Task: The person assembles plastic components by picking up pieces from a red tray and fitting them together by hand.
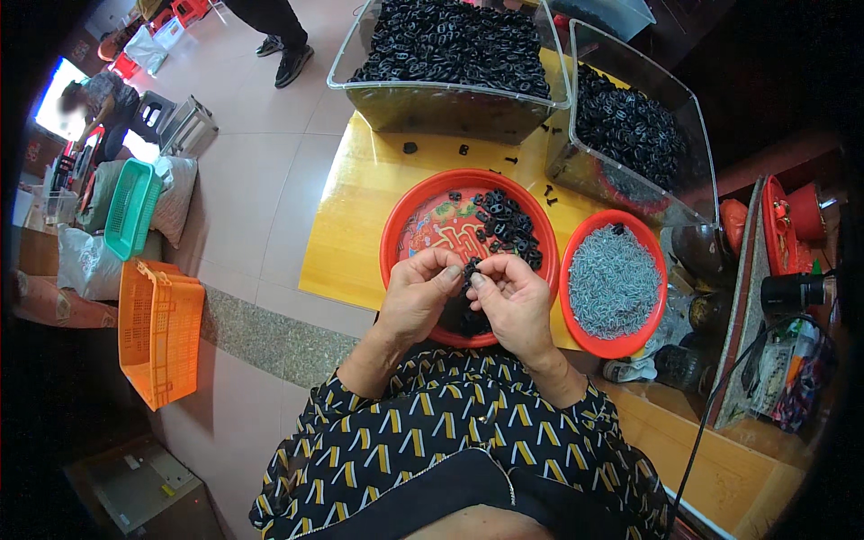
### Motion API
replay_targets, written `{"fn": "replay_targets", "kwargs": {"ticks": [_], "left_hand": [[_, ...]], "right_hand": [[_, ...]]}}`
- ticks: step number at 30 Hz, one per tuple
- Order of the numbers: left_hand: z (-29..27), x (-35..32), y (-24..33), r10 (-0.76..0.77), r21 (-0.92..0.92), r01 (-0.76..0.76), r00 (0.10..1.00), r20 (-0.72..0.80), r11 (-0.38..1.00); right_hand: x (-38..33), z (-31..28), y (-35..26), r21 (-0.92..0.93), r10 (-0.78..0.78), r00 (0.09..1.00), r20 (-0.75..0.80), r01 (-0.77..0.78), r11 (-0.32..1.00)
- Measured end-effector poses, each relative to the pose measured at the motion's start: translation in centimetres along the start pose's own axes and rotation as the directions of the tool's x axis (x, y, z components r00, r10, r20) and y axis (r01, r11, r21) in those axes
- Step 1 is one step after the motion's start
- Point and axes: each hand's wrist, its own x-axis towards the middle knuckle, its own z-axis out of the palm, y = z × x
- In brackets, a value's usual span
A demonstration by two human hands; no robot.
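Observation:
My left hand [414,299] and my right hand [517,304] meet over the near part of a round red tray [392,227]. Between the thumbs and fingertips of both is a small black plastic piece [470,268], partly covered by the fingers. Similar black plastic parts [510,223] lie heaped on the tray's right side, over its patterned bottom. More dark parts sit beneath my hands, largely hidden. Just right of the tray stands a red bowl [567,309] full of small silvery screws [615,281], with one tiny black piece on top.
Two clear plastic bins [450,97] [706,157] of black parts stand at the back of the yellow table [346,216], with loose pieces in front. An orange basket [184,337] and a green basket [128,216] are at left. Another person [108,99] bends over far left.

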Motion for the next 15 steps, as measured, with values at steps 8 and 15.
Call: {"fn": "replay_targets", "kwargs": {"ticks": [8, 15], "left_hand": [[0.51, -0.25, 0.16, -0.004, 0.032, 0.003, 1.000, 0.016, 0.999], [0.95, -0.63, 0.10, 0.088, 0.313, -0.086, 0.996, 0.006, 0.946]], "right_hand": [[-0.03, 0.10, 0.31, -0.049, -0.034, 0.999, -0.018, 0.033, 0.998], [-0.08, -0.07, 0.95, -0.162, -0.106, 0.993, -0.042, 0.098, 0.982]]}}
